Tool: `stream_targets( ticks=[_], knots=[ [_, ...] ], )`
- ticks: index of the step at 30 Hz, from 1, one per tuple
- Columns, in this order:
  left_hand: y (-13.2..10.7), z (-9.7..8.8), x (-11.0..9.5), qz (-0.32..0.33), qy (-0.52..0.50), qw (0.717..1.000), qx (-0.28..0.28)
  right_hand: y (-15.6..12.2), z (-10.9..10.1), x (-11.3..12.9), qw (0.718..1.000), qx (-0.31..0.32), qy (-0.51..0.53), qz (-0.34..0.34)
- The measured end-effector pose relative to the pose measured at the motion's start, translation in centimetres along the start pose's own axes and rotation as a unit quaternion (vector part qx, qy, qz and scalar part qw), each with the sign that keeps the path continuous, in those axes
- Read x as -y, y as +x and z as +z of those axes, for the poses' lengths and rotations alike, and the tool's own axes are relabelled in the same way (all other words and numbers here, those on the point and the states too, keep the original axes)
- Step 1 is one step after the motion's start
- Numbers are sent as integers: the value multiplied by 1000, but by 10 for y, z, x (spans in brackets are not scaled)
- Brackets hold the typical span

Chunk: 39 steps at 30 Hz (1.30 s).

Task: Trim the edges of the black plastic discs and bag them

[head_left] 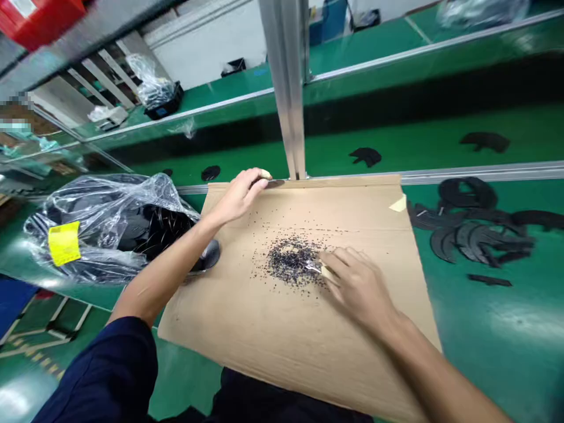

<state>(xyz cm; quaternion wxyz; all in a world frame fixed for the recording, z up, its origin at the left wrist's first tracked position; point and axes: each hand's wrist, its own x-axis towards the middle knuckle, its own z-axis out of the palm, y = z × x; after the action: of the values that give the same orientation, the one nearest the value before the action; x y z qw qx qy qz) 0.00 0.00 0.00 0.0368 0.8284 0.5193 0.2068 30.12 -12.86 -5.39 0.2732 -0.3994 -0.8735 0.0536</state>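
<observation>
A sheet of brown cardboard (pixel 264 329) lies on the green bench, with a scattered pile of dark crumbs (pixel 293 261) near its middle. My right hand (pixel 359 288) is shut on a small metal-tipped tool (pixel 319 269) with a tan grip, its tip in the crumbs. My left hand (pixel 240 197) rests at the cardboard's far edge. It appears to pinch a thin dark piece (pixel 274 184) that sticks out past the fingertips. Close to my left forearm sits a round black part (pixel 210 255).
A clear plastic bag (pixel 88 229) with a yellow label (pixel 64 243) holds black curved pieces at left. More black pieces (pixel 471 229) lie heaped on the bench at right. A metal post (pixel 284 76) rises beyond the cardboard, before a green conveyor belt (pixel 409 141).
</observation>
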Motion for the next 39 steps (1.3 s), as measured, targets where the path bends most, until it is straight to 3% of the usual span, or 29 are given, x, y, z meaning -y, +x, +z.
stream_targets(
  ticks=[5, 9, 12, 15, 17, 21, 24, 26, 30, 33, 35, 37, 39],
  knots=[
    [63, 14, 20, -76, 59, 991, 90, -4, 1, 1, 1000, -2, 0, 12],
    [64, 1, 17, -52, 59, 992, 103, -8, 0, 7, 999, 20, 1, 32],
    [60, -12, -9, 21, 4, 982, 190, -9, -2, 12, 998, 59, 0, 22],
    [73, -2, -56, 117, -64, 943, 306, -10, -5, 16, 996, 82, -5, 19],
    [93, 22, -92, 112, -33, 950, 289, -11, -6, 16, 996, 87, -9, 18],
    [142, 84, -145, 9, -7, 986, 167, -13, -6, 15, 996, 91, -20, 15],
    [168, 109, -161, -48, -29, 992, 117, -15, -4, 12, 997, 73, -28, 27],
    [174, 109, -162, -63, -52, 992, 94, -16, -2, 10, 998, 49, -24, 34],
    [146, 82, -148, -34, -102, 992, 66, -15, -3, 9, 996, -64, 3, 57],
    [87, 55, -131, 0, -170, 983, 73, -13, -7, 9, 976, -195, 23, 88],
    [38, 41, -123, 25, -267, 959, 95, -10, -9, 9, 961, -256, 46, 95],
    [-9, 29, -118, 28, -349, 926, 138, -6, -9, 11, 958, -256, 105, 78],
    [-43, 15, -111, 17, -377, 908, 183, -1, -8, 14, 959, -196, 196, 59]
  ],
)
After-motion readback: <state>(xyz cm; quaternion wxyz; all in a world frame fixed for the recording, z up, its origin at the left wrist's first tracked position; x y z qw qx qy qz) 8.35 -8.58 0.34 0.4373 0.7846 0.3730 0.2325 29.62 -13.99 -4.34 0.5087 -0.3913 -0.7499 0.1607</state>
